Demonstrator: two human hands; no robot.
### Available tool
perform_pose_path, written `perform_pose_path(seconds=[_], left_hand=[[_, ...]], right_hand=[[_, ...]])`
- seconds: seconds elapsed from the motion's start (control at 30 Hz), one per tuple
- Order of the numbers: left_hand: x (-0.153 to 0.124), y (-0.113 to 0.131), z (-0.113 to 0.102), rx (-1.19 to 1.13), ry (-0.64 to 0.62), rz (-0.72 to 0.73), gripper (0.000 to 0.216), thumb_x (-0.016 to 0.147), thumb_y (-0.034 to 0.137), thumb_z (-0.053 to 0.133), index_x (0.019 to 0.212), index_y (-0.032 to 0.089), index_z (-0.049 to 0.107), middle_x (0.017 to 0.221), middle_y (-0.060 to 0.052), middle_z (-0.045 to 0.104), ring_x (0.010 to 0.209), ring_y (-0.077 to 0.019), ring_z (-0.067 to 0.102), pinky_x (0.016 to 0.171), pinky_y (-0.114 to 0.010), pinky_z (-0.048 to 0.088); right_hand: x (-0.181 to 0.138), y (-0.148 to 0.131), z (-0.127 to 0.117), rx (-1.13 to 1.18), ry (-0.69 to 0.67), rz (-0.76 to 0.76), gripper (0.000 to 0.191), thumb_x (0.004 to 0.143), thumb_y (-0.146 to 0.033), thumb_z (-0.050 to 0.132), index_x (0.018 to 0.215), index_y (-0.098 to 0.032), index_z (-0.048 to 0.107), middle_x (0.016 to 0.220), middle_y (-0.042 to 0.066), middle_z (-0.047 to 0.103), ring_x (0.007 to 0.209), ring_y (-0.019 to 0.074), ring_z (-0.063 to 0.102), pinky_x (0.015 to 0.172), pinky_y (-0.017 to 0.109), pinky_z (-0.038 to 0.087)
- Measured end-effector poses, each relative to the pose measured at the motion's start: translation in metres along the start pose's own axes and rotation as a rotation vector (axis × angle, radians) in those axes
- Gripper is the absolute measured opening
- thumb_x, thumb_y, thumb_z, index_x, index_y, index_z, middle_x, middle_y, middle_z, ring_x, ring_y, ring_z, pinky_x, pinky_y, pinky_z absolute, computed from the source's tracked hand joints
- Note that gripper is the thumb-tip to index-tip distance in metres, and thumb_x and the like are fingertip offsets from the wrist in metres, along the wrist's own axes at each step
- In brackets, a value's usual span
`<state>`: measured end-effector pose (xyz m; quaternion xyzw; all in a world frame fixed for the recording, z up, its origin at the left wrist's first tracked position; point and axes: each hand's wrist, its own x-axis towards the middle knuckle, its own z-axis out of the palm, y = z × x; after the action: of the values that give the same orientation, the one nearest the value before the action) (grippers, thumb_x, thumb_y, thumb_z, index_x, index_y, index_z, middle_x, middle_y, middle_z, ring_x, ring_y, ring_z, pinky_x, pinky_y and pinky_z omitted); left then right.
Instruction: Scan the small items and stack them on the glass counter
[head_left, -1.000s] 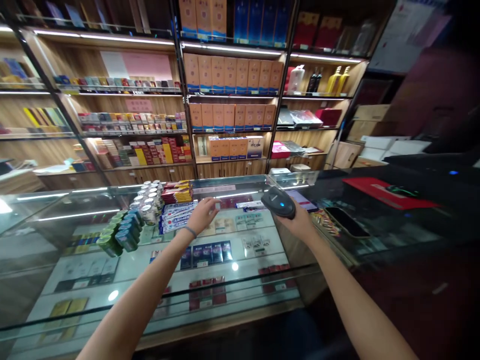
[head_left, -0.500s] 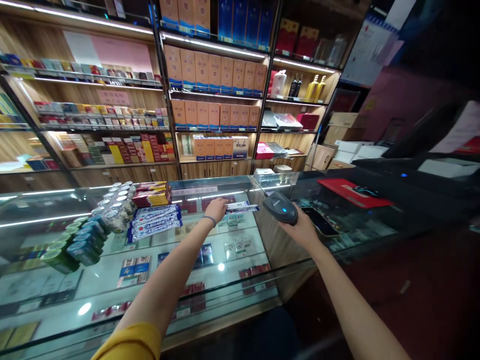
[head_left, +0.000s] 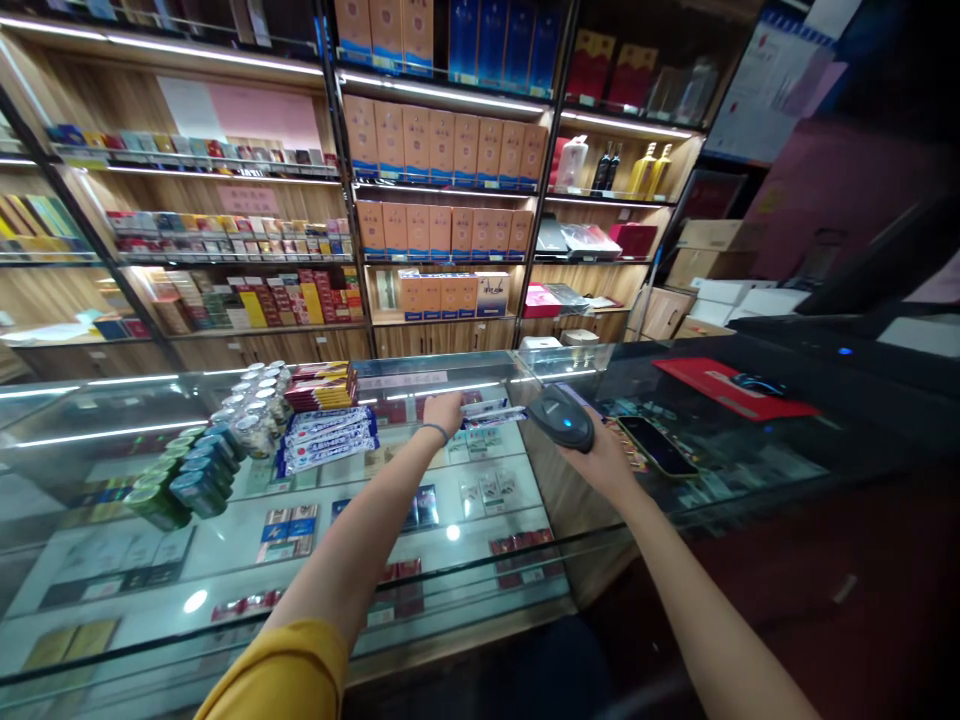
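My left hand [head_left: 444, 410] reaches across the glass counter [head_left: 480, 470] and grips a long white and blue pack [head_left: 495, 411] by its near end. The pack points right, towards the scanner. My right hand [head_left: 600, 462] holds a dark handheld barcode scanner [head_left: 562, 418] with a blue light on top, just right of the pack's far end. A stack of similar white and blue packs [head_left: 326, 438] lies left of my left hand.
Green and blue tins [head_left: 187, 475], small jars [head_left: 251, 405] and red packs [head_left: 322, 385] stand on the counter's left. A phone [head_left: 658, 445] lies right of the scanner. A red mat with a mouse [head_left: 731, 385] lies further right. Shelves of boxes [head_left: 450, 150] line the wall.
My left hand reached further forward and took hold of the white and blue pack, bringing it close to the scanner. The view has shifted slightly.
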<state>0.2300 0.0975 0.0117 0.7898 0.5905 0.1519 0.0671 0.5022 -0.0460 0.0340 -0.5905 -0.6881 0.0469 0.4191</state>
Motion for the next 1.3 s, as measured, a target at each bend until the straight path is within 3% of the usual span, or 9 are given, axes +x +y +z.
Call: perform_pose_path(seconds=[0.13,0.27,0.4,0.53,0.67,0.8,0.97,1.3], left_hand=[[-0.025,-0.013,-0.009,-0.159,0.231,0.059,0.020,0.091,0.021,0.055,0.109,0.020,0.063,0.106,-0.010,0.073,0.104,-0.0275,0.067,0.092,-0.040,0.046],[-0.058,-0.050,-0.029,-0.395,0.366,0.093,0.013,0.089,0.021,0.056,0.102,0.021,0.060,0.101,-0.006,0.072,0.098,-0.0237,0.067,0.087,-0.035,0.047],[-0.092,-0.103,-0.051,-0.506,0.406,0.115,0.010,0.090,0.022,0.053,0.099,0.020,0.057,0.098,-0.004,0.069,0.093,-0.0196,0.064,0.083,-0.031,0.048],[-0.119,-0.154,-0.065,-0.471,0.420,0.039,0.012,0.091,0.027,0.052,0.101,0.020,0.055,0.096,-0.003,0.067,0.088,-0.0186,0.063,0.081,-0.031,0.048],[-0.132,-0.187,-0.070,-0.521,0.422,-0.057,0.015,0.091,0.031,0.053,0.102,0.021,0.056,0.094,-0.002,0.069,0.089,-0.0186,0.065,0.082,-0.031,0.049],[-0.136,-0.200,-0.071,-0.585,0.456,-0.087,0.016,0.088,0.028,0.056,0.101,0.020,0.060,0.103,-0.004,0.071,0.099,-0.0197,0.066,0.088,-0.031,0.050],[-0.137,-0.206,-0.073,-0.594,0.471,-0.104,0.020,0.089,0.031,0.055,0.104,0.020,0.062,0.103,-0.004,0.073,0.097,-0.0203,0.068,0.086,-0.031,0.052],[-0.139,-0.208,-0.079,-0.541,0.476,-0.102,0.020,0.088,0.031,0.055,0.102,0.020,0.063,0.098,-0.003,0.073,0.090,-0.0195,0.067,0.082,-0.030,0.051]], right_hand=[[0.004,-0.020,0.014,0.011,0.054,0.003,0.046,0.075,-0.040,0.068,0.118,-0.026,0.057,0.092,0.007,0.074,0.088,0.0321,0.070,0.077,0.043,0.054],[0.013,-0.040,0.039,0.070,0.060,-0.040,0.045,0.075,-0.041,0.069,0.115,-0.026,0.056,0.089,0.005,0.074,0.087,0.0309,0.070,0.076,0.041,0.055],[0.025,-0.065,0.071,0.109,0.067,-0.060,0.044,0.073,-0.043,0.068,0.112,-0.026,0.058,0.077,0.002,0.072,0.081,0.0302,0.071,0.069,0.038,0.054],[0.038,-0.090,0.104,0.116,-0.001,-0.112,0.048,0.072,-0.043,0.069,0.115,-0.024,0.059,0.083,0.006,0.074,0.085,0.0329,0.072,0.066,0.037,0.052],[0.050,-0.107,0.127,0.110,-0.090,-0.187,0.052,0.071,-0.039,0.068,0.119,-0.024,0.057,0.086,0.005,0.074,0.084,0.0314,0.072,0.067,0.035,0.050],[0.054,-0.112,0.141,0.126,-0.148,-0.235,0.049,0.071,-0.036,0.066,0.119,-0.027,0.058,0.085,0.003,0.074,0.086,0.0314,0.072,0.068,0.035,0.050],[0.043,-0.111,0.146,0.157,-0.204,-0.195,0.054,0.071,-0.036,0.066,0.123,-0.023,0.056,0.087,0.005,0.075,0.086,0.0324,0.072,0.069,0.037,0.051],[0.022,-0.112,0.146,-0.043,-0.340,-0.278,0.054,0.070,-0.032,0.067,0.123,-0.026,0.057,0.084,0.004,0.076,0.080,0.0344,0.074,0.065,0.036,0.049]])
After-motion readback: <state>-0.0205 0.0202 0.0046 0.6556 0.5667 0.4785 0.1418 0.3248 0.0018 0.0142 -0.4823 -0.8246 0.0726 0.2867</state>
